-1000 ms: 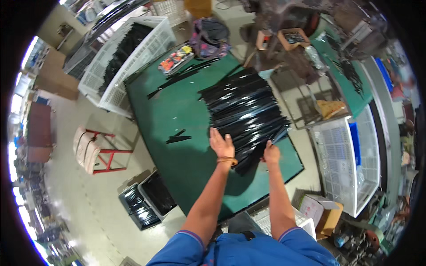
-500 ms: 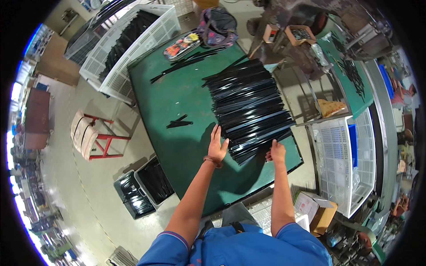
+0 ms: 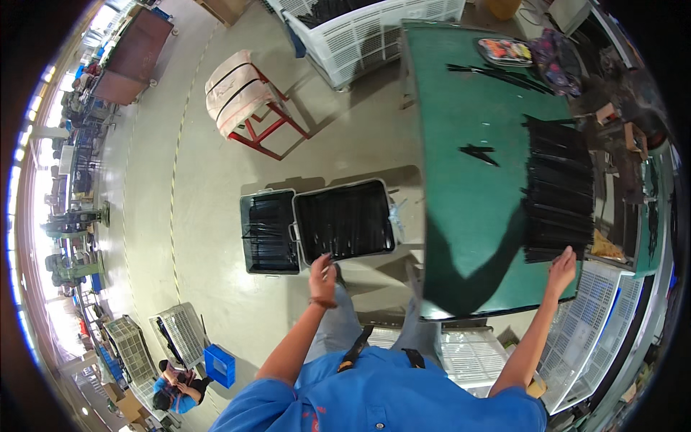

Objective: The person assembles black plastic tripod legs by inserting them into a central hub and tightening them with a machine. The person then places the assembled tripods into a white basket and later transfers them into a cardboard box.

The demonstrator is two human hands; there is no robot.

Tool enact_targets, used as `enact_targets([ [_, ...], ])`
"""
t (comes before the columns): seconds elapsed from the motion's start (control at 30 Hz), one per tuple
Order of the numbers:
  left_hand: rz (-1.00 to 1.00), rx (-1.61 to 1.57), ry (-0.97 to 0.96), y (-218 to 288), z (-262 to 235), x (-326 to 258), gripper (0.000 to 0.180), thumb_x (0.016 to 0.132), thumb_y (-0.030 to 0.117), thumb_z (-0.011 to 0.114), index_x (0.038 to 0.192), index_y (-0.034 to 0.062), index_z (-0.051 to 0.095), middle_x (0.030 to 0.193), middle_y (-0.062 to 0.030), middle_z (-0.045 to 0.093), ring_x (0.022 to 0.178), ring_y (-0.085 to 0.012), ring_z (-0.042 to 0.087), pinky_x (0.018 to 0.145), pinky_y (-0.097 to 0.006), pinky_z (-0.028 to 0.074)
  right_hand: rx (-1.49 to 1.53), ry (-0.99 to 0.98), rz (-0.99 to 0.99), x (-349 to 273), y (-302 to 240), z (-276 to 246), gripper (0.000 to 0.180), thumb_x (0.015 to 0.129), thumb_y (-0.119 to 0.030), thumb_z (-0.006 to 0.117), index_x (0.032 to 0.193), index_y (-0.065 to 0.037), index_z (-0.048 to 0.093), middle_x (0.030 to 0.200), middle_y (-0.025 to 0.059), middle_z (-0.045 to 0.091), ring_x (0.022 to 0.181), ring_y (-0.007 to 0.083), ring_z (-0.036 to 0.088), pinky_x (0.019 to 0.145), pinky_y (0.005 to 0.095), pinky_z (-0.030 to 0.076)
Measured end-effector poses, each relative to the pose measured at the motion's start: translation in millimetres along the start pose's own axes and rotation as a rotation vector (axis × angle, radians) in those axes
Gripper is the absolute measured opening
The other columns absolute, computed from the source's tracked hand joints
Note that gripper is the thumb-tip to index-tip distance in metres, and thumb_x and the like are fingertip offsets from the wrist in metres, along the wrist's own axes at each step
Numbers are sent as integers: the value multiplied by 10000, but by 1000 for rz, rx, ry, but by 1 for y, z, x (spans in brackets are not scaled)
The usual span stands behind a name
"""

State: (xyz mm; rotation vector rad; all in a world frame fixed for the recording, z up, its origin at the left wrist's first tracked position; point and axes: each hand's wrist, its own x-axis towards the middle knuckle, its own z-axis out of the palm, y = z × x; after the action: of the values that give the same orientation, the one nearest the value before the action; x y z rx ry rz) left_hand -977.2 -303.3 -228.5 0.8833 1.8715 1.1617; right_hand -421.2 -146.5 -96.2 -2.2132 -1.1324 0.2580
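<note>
My left hand [image 3: 323,281] hangs over the near rim of a grey tray [image 3: 393,232] on the floor, its fingers apart and nothing in them. Long black strips [image 3: 342,219] fill that tray. Up on the green table [image 3: 468,237], a wide layer of glossy black strips [image 3: 560,191] lies side by side along the right part. My right hand [image 3: 563,272] is at the near right corner of this layer, fingers loosely bent and apart; whether they touch the last strip is hard to see. A few short black pieces [image 3: 479,153] lie loose on the table.
A second tray [image 3: 271,271] of black strips adjoins the first. Beyond stand a red stool [image 3: 263,133] with a cloth-covered seat and a white crate [image 3: 360,54]. A patterned bag [image 3: 558,61] and more strips [image 3: 504,76] lie at the table's far end. White crates [image 3: 586,338] stand right.
My view has swung left, toward the floor trays. The left hand has left the strip layer and moved over to the tray; the right hand stays by the layer's near edge.
</note>
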Motion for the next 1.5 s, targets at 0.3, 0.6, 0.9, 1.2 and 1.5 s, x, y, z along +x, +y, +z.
enact_targets([
  [0.3,-611,273,-131,-226,-158,69,472,826,209,666,1212,-32,542,1157,-180,619,1076,-273,594,924,-362,461,321,-898,7,-401,-135,300,385,882,-305,607,1162,-48,542,1099,149,594,1007,281,599,866,358,476],
  [0.6,-564,171,-180,-451,-47,246,818,818,393,691,1389,-57,317,1402,-234,397,1267,-306,425,1027,-347,351,-208,-912,-57,-387,67,642,888,737,-548,687,1287,92,411,1245,298,488,1168,436,464,992,447,391],
  [0.9,-326,802,276,-485,8,271,972,611,602,761,1283,-17,429,1216,-249,435,1124,-438,461,935,-480,425,-465,-377,100,-440,68,754,1001,680,-709,616,1264,87,451,1138,239,498,1085,408,485,929,455,431],
  [1.2,-394,771,294,-482,-5,280,964,518,602,815,1191,-7,491,1108,-216,518,1083,-407,500,888,-463,441,-348,-533,286,-465,24,751,1029,631,-645,715,1284,98,432,1264,246,472,1204,373,444,998,431,391],
  [1.5,-307,809,275,-497,8,283,1049,498,573,837,1236,-64,450,1146,-242,504,1093,-428,494,932,-464,435,-293,-667,143,-467,36,739,999,667,-575,747,1332,75,383,1286,252,473,1196,380,471,964,419,427],
])
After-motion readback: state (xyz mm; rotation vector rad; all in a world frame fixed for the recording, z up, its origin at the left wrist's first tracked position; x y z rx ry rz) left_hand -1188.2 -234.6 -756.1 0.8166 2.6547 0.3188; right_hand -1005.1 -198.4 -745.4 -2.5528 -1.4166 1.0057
